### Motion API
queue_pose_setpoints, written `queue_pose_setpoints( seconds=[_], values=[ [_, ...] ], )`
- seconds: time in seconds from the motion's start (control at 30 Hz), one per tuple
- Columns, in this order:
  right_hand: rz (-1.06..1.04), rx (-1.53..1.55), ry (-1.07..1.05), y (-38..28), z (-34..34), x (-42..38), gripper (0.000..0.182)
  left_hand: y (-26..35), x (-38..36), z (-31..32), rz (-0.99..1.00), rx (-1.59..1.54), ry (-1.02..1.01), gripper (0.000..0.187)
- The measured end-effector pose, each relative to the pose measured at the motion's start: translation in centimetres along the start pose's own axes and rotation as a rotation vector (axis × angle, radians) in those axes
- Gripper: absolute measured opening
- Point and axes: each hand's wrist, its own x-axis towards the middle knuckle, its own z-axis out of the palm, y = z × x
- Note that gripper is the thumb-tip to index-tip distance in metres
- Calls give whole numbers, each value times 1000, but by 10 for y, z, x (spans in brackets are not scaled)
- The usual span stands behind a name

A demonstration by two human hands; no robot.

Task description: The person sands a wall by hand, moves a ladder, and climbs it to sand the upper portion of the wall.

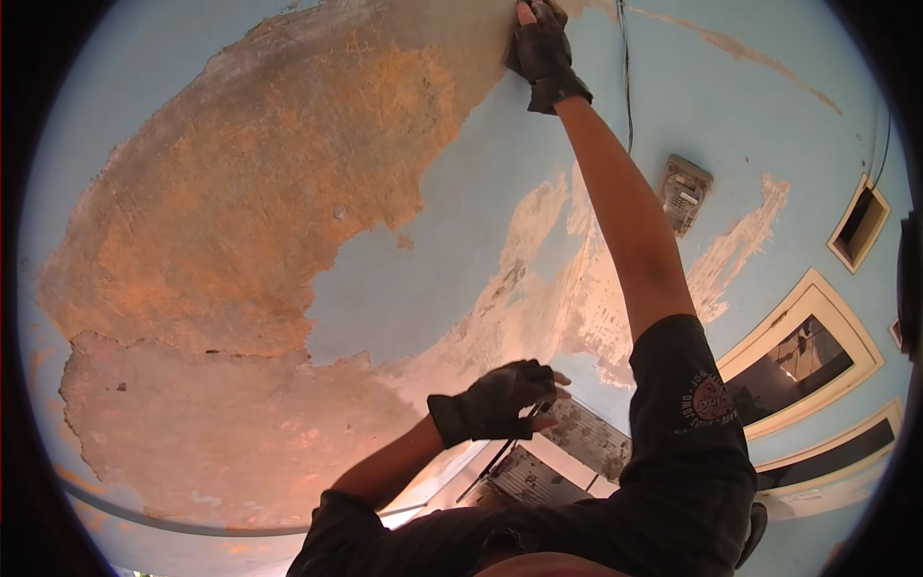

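My right hand (544, 50), in a black fingerless glove, is raised high against the painted surface at the top edge of the view. Its fingers are bent, and a dark edge shows beside the palm; what it grips I cannot tell. Close by is the boundary between light blue paint (510, 183) and a large bare patch (260, 192) of brown and orange plaster. Lower down, my left hand (502, 399), gloved the same way, hovers before my chest with thumb and fingers apart. A thin dark strip shows beside its thumb.
A dark cable (627, 87) runs down past my right forearm to a dusty meter box (686, 195). Cream-framed windows (803, 356) and a small vent opening (860, 223) lie at the right. Peeling pale patches (586, 298) mark the corner. Grey slatted panels (534, 481) show behind my left hand.
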Motion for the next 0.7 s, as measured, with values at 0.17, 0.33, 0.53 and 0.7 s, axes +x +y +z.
queue_pose_setpoints(
  seconds=[0.17, 0.33, 0.53, 0.7],
  values=[
    [-181, -51, 12, -95, 18, -8, 80, -15, -13, 19, -17, -28, -46, 40],
    [-19, -29, 48, -49, 10, 2, 76, -17, -10, 30, -87, 28, -66, 43],
    [-59, -33, 17, -58, 2, 0, 79, -23, -28, 36, -125, -51, -88, 46],
    [-373, -102, -93, -101, 5, -17, 80, -23, -5, -3, -59, 1, 50, 47]
  ],
)
